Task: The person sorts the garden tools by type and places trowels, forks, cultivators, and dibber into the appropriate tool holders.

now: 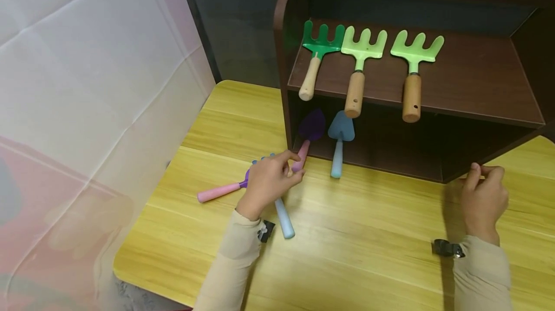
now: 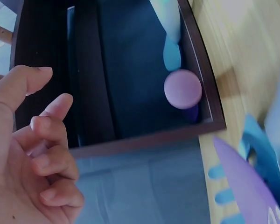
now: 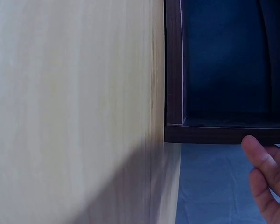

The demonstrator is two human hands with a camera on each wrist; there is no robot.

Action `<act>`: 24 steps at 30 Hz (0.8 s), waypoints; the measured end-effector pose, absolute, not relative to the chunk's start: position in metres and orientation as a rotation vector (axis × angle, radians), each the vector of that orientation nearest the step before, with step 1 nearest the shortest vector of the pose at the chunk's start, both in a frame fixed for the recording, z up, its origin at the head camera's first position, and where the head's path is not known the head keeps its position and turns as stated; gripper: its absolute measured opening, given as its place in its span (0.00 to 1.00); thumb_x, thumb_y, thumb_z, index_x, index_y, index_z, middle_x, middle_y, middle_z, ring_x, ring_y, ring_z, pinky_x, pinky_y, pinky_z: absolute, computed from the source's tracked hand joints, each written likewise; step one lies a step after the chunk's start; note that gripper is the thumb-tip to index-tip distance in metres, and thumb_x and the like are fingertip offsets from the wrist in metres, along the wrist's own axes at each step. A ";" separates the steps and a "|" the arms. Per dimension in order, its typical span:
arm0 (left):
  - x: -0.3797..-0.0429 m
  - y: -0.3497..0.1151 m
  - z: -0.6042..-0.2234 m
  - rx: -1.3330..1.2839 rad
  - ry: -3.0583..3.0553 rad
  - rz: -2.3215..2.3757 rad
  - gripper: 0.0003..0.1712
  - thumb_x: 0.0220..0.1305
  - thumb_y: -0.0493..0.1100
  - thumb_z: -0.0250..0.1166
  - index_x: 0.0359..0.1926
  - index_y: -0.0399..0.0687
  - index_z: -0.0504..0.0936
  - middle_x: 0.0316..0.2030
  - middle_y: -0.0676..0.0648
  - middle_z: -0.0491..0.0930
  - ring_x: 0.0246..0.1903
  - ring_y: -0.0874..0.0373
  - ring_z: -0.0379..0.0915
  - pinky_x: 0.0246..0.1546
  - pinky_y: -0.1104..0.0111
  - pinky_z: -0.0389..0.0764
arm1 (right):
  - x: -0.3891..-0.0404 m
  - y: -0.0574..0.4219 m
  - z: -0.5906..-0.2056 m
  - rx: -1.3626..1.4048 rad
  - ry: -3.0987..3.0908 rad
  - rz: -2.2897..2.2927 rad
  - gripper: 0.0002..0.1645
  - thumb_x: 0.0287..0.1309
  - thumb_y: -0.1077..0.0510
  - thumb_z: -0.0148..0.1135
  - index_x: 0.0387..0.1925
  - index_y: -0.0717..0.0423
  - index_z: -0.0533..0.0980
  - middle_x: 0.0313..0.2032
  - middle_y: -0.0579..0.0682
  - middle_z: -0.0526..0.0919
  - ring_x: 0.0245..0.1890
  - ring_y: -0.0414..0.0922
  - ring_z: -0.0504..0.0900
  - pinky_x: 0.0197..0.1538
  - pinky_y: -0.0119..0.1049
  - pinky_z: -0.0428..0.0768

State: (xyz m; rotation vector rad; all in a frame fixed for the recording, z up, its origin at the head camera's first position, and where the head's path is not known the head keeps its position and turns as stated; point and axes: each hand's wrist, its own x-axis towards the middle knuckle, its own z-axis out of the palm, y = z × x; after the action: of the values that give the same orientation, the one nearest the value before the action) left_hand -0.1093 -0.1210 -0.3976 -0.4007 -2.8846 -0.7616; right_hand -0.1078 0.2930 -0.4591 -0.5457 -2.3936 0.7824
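In the head view my left hand (image 1: pixel 270 181) hovers beside the pink handle of a purple trowel (image 1: pixel 312 125), which lies in the lower compartment of a dark brown shelf (image 1: pixel 416 169). Its fingers are loosely bent, and the left wrist view shows nothing between them. A blue trowel (image 1: pixel 341 128) lies to the right, its pale handle jutting over the front edge. Partly hidden under the left hand are a blue hand fork (image 1: pixel 284 219) and a purple tool with a pink handle (image 1: pixel 218 192). My right hand (image 1: pixel 484 200) touches the shelf's right side panel (image 3: pixel 210 135) with a fingertip.
On the upper shelf board lie a dark green hand fork (image 1: pixel 323 43) and two light green hand forks (image 1: pixel 364 47), their wooden handles overhanging the front. The shelf stands on a yellow wood-grain table (image 1: pixel 368 248). A pale fabric wall (image 1: pixel 108 60) rises at the left.
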 end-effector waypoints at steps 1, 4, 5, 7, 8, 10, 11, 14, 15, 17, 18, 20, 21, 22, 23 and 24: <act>-0.108 -0.124 -0.398 -0.405 -2.882 -0.756 0.15 0.54 0.51 0.68 0.43 0.54 0.84 0.14 0.58 0.67 0.13 0.65 0.56 0.13 0.74 0.56 | -0.108 0.293 -0.459 -0.544 -2.392 0.783 0.25 0.71 0.48 0.42 0.47 0.69 0.69 0.36 0.75 0.80 0.40 0.74 0.76 0.39 0.64 0.64; -0.104 -0.136 -0.400 -0.424 -2.882 -0.765 0.15 0.54 0.51 0.69 0.43 0.55 0.84 0.14 0.59 0.66 0.15 0.66 0.57 0.15 0.73 0.58 | -0.107 0.292 -0.460 -0.543 -2.386 0.785 0.25 0.70 0.48 0.42 0.47 0.69 0.69 0.35 0.75 0.80 0.40 0.74 0.76 0.38 0.64 0.63; -0.103 -0.139 -0.401 -0.432 -2.878 -0.771 0.16 0.54 0.51 0.70 0.43 0.54 0.84 0.14 0.59 0.66 0.15 0.66 0.57 0.16 0.73 0.59 | -0.107 0.292 -0.459 -0.543 -2.385 0.786 0.25 0.70 0.48 0.42 0.47 0.69 0.69 0.35 0.75 0.80 0.39 0.74 0.76 0.39 0.64 0.63; -0.100 -0.148 -0.403 -0.434 -2.885 -0.780 0.16 0.54 0.52 0.70 0.43 0.53 0.85 0.15 0.59 0.66 0.16 0.66 0.58 0.17 0.73 0.60 | -0.107 0.292 -0.460 -0.542 -2.383 0.787 0.25 0.70 0.48 0.42 0.47 0.69 0.69 0.35 0.75 0.80 0.40 0.74 0.76 0.39 0.64 0.63; -0.098 -0.152 -0.403 -0.432 -2.886 -0.783 0.17 0.53 0.52 0.70 0.43 0.52 0.85 0.15 0.59 0.67 0.16 0.66 0.59 0.17 0.73 0.61 | -0.107 0.292 -0.460 -0.541 -2.383 0.787 0.25 0.70 0.48 0.42 0.47 0.69 0.69 0.36 0.75 0.79 0.40 0.74 0.76 0.39 0.64 0.63; -0.095 -0.160 -0.405 -0.412 -2.898 -0.779 0.18 0.53 0.52 0.71 0.43 0.50 0.84 0.16 0.58 0.68 0.17 0.66 0.60 0.18 0.73 0.62 | -0.107 0.292 -0.459 -0.542 -2.382 0.786 0.25 0.70 0.48 0.43 0.47 0.70 0.69 0.36 0.75 0.80 0.41 0.74 0.76 0.39 0.64 0.64; -0.094 -0.164 -0.406 -0.400 -2.905 -0.771 0.18 0.53 0.52 0.71 0.43 0.49 0.84 0.16 0.58 0.68 0.17 0.66 0.61 0.18 0.73 0.62 | -0.107 0.292 -0.459 -0.542 -2.381 0.785 0.25 0.70 0.48 0.43 0.47 0.70 0.69 0.36 0.75 0.80 0.41 0.74 0.76 0.40 0.64 0.64; -0.090 -0.175 -0.410 -0.360 -2.933 -0.750 0.20 0.53 0.52 0.71 0.44 0.47 0.83 0.17 0.57 0.68 0.17 0.65 0.61 0.18 0.73 0.61 | -0.107 0.292 -0.459 -0.542 -2.378 0.782 0.25 0.70 0.48 0.43 0.46 0.70 0.69 0.37 0.75 0.80 0.41 0.75 0.76 0.40 0.65 0.64; -0.090 -0.179 -0.411 -0.350 -2.944 -0.745 0.20 0.53 0.52 0.71 0.44 0.47 0.83 0.17 0.57 0.68 0.17 0.65 0.60 0.18 0.73 0.60 | -0.107 0.292 -0.459 -0.542 -2.378 0.782 0.25 0.70 0.48 0.43 0.46 0.70 0.69 0.37 0.75 0.80 0.41 0.75 0.75 0.39 0.65 0.64; -0.088 -0.186 -0.412 -0.329 -2.963 -0.750 0.20 0.53 0.52 0.71 0.44 0.47 0.83 0.17 0.57 0.68 0.17 0.64 0.59 0.18 0.72 0.59 | -0.107 0.292 -0.459 -0.539 -2.379 0.781 0.25 0.70 0.48 0.43 0.46 0.70 0.69 0.37 0.75 0.79 0.41 0.75 0.75 0.39 0.65 0.64; -0.087 -0.190 -0.413 -0.319 -2.969 -0.760 0.20 0.53 0.51 0.71 0.44 0.47 0.83 0.18 0.56 0.68 0.17 0.64 0.59 0.18 0.72 0.59 | -0.107 0.292 -0.460 -0.538 -2.380 0.781 0.25 0.70 0.48 0.43 0.46 0.70 0.69 0.37 0.75 0.79 0.41 0.75 0.75 0.39 0.65 0.64; -0.086 -0.197 -0.415 -0.303 -2.978 -0.780 0.20 0.54 0.51 0.70 0.45 0.47 0.83 0.18 0.56 0.68 0.17 0.64 0.59 0.18 0.71 0.59 | -0.107 0.292 -0.460 -0.537 -2.384 0.783 0.25 0.70 0.48 0.43 0.46 0.70 0.69 0.37 0.75 0.79 0.41 0.75 0.75 0.39 0.65 0.64; -0.085 -0.201 -0.416 -0.295 -2.981 -0.793 0.20 0.54 0.50 0.70 0.46 0.47 0.83 0.19 0.56 0.69 0.17 0.64 0.59 0.19 0.71 0.60 | -0.107 0.292 -0.460 -0.535 -2.386 0.783 0.25 0.71 0.48 0.43 0.46 0.70 0.69 0.37 0.75 0.80 0.41 0.75 0.75 0.39 0.65 0.64; -0.084 -0.204 -0.416 -0.285 -2.983 -0.808 0.20 0.55 0.50 0.70 0.47 0.47 0.83 0.20 0.56 0.69 0.18 0.64 0.59 0.19 0.71 0.60 | -0.107 0.292 -0.460 -0.536 -2.389 0.783 0.26 0.71 0.48 0.43 0.47 0.70 0.69 0.37 0.75 0.80 0.41 0.75 0.75 0.39 0.65 0.64; -0.083 -0.208 -0.417 -0.276 -2.985 -0.819 0.20 0.55 0.49 0.70 0.47 0.47 0.83 0.20 0.56 0.70 0.18 0.64 0.59 0.19 0.71 0.60 | -0.106 0.293 -0.460 -0.537 -2.390 0.783 0.25 0.71 0.48 0.43 0.47 0.70 0.69 0.37 0.75 0.80 0.41 0.75 0.75 0.39 0.65 0.64; -0.082 -0.212 -0.419 -0.269 -2.986 -0.828 0.20 0.55 0.48 0.70 0.48 0.47 0.83 0.21 0.56 0.71 0.18 0.64 0.60 0.19 0.71 0.60 | -0.106 0.293 -0.460 -0.535 -2.391 0.783 0.25 0.71 0.48 0.43 0.47 0.70 0.69 0.37 0.75 0.80 0.41 0.75 0.76 0.39 0.65 0.64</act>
State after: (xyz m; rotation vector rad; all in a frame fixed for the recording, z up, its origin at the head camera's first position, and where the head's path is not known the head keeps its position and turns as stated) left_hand -0.0820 -0.2122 -0.4187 -0.2687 -2.9861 -0.8276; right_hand -0.1062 0.2930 -0.4597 -0.5351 -2.3908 0.7829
